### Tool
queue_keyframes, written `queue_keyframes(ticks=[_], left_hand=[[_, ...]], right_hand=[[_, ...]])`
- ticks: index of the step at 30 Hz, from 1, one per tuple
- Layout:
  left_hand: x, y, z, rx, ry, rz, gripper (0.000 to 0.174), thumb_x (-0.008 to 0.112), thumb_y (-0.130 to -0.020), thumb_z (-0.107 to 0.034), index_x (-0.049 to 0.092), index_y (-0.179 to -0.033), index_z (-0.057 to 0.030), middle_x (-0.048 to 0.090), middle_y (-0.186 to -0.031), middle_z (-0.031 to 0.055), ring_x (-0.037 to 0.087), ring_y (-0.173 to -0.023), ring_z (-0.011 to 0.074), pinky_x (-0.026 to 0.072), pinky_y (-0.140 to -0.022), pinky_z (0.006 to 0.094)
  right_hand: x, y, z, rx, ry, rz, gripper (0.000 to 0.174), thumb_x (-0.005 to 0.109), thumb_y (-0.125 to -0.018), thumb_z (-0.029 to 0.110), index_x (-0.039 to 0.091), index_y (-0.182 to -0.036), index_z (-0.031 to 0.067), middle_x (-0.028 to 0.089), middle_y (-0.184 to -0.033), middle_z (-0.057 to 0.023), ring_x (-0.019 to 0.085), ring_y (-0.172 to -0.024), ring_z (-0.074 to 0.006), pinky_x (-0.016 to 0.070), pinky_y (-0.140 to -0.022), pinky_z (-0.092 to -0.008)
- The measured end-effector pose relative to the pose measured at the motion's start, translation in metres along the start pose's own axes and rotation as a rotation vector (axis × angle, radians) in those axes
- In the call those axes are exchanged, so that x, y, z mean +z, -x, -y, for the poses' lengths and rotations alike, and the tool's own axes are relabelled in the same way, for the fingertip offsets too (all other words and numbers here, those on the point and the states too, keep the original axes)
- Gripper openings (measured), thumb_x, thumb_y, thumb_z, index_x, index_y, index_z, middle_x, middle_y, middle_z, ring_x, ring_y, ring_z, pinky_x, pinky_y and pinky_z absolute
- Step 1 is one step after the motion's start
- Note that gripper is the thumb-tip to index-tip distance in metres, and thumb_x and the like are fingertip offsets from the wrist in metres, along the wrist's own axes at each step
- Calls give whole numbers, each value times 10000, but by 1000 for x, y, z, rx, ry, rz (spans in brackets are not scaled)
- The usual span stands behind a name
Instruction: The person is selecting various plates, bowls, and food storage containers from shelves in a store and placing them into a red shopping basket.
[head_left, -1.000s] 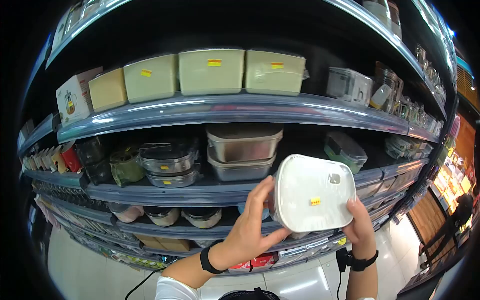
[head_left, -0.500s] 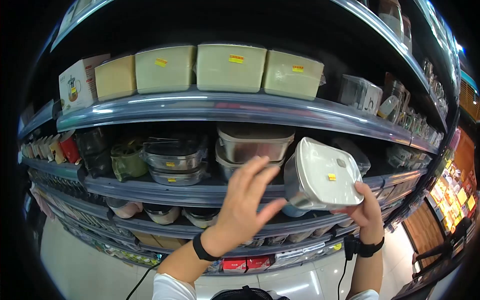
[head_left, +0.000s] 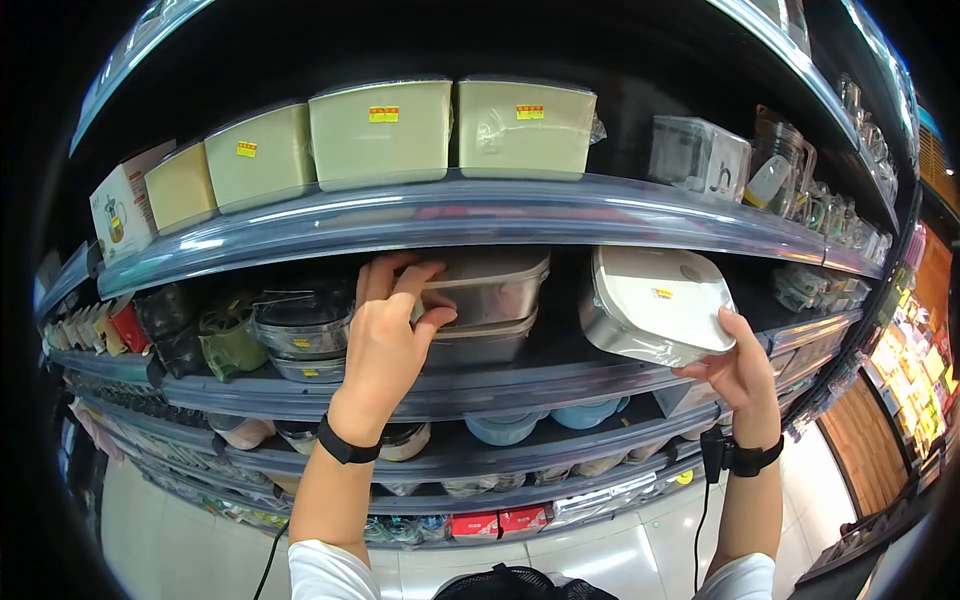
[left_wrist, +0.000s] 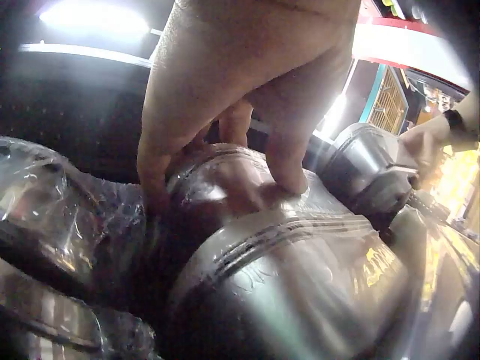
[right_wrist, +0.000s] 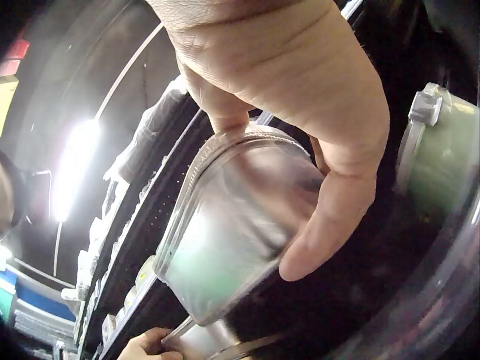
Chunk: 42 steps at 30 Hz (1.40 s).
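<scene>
My right hand [head_left: 748, 375] grips the right end of a steel food container [head_left: 650, 325] with a white lid and a yellow price sticker, tilted in front of the shelf. Its thumb lies on the lid's corner, its fingers underneath. Two more steel containers are stacked on the shelf, the upper container [head_left: 500, 298] on the lower container [head_left: 490, 347]. My left hand [head_left: 382, 335] reaches in at the stack's left end. In the left wrist view its fingers [left_wrist: 289, 169] and thumb straddle the upper container, curled round its sides.
Left of the stack are plastic-wrapped lunch boxes [head_left: 300, 340] and a green wrapped container [head_left: 230, 335]. Overhead runs a shelf edge [head_left: 500, 210], carrying cream bins [head_left: 380, 140] and a clear box [head_left: 695, 160]. Blue bowls [head_left: 505, 428] stand on the shelf below.
My left hand has let go of the white-lidded container and moved left and up to the stacked steel containers. My right hand alone keeps the white-lidded one, now tilted flatter and nearer the shelf.
</scene>
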<state>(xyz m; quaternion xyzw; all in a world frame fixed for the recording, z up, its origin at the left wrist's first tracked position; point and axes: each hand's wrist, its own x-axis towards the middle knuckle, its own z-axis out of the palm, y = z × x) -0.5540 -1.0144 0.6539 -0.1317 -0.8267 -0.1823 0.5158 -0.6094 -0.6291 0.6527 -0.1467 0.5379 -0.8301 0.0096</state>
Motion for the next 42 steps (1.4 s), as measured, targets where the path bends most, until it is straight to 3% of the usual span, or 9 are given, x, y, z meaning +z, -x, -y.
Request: queue_keyframes(ticks=[4, 7, 16, 22, 27, 29, 33, 35, 42], left_hand=[[-3, -2, -3, -31, 19, 2, 390, 776, -708, -43, 669, -1083, -36, 625, -1071, 133, 572, -1020, 353, 488, -833, 438], [-7, -4, -4, -101, 57, 20, 382, 762, -713, -43, 675, -1084, -36, 627, -1098, 149, 589, -1019, 362, 478, -871, 416], [-10, -5, 1, -83, 5, 32, 361, 749, -720, -20, 673, -1073, -26, 630, -1088, 155, 606, -1008, 356, 483, -871, 390], [-7, -3, -2, -118, 61, 30, 357, 736, -733, -10, 669, -1083, -26, 625, -1092, 150, 623, -965, 347, 489, -845, 379], [-4, -1, -1, -86, 42, 24, 353, 724, -751, -5, 666, -1096, -43, 617, -1094, 153, 630, -941, 348, 493, -818, 411], [-3, -1, -1, -93, 62, 23, 352, 720, -752, -1, 666, -1097, -43, 619, -1089, 155, 634, -930, 347, 494, -816, 413], [-3, 0, 1, -87, 63, 19, 353, 708, -755, 14, 666, -1100, -45, 624, -1072, 157, 636, -926, 346, 493, -813, 415], [-3, 1, 1, -87, 69, 22, 354, 705, -757, 17, 665, -1103, -46, 624, -1069, 158, 635, -930, 345, 492, -814, 415], [-2, 4, 4, -83, 56, 41, 360, 699, -782, -3, 650, -1135, -53, 598, -1152, 160, 622, -982, 342, 485, -839, 415]], right_hand=[[-6, -17, -1, 25, 13, 38, 549, 554, -944, 302, 424, -1361, -30, 621, -1202, -229, 678, -981, -392, 627, -699, -516], [-6, -27, -2, 36, 1, 37, 526, 552, -950, 310, 439, -1351, -11, 626, -1190, -225, 678, -984, -385, 624, -699, -519], [0, -45, -6, 101, 48, 0, 465, 596, -933, 305, 497, -1275, 7, 627, -1110, -206, 691, -890, -344, 615, -672, -489], [4, -60, -21, 128, 382, -25, 564, 616, -907, 308, 441, -1336, -13, 599, -1112, -206, 683, -771, -333, 617, -585, -415], [5, -82, -26, 235, 416, -66, 504, 571, -948, 322, 474, -1298, -29, 580, -1153, -200, 678, -843, -377, 614, -593, -471], [-1, -90, -31, 292, 444, -55, 542, 566, -931, 375, 499, -1276, -37, 594, -1134, -194, 671, -798, -332, 616, -585, -422], [-4, -97, -32, 305, 497, -60, 509, 570, -940, 364, 529, -1263, -27, 617, -1085, -181, 667, -805, -319, 607, -560, -420], [-8, -101, -36, 290, 561, -83, 488, 586, -928, 369, 564, -1232, -13, 631, -1040, -171, 649, -769, -273, 597, -543, -384], [-21, -108, -46, 248, 746, -70, 544, 619, -906, 386, 560, -1276, -8, 642, -995, -162, 641, -775, -256, 588, -534, -337]])
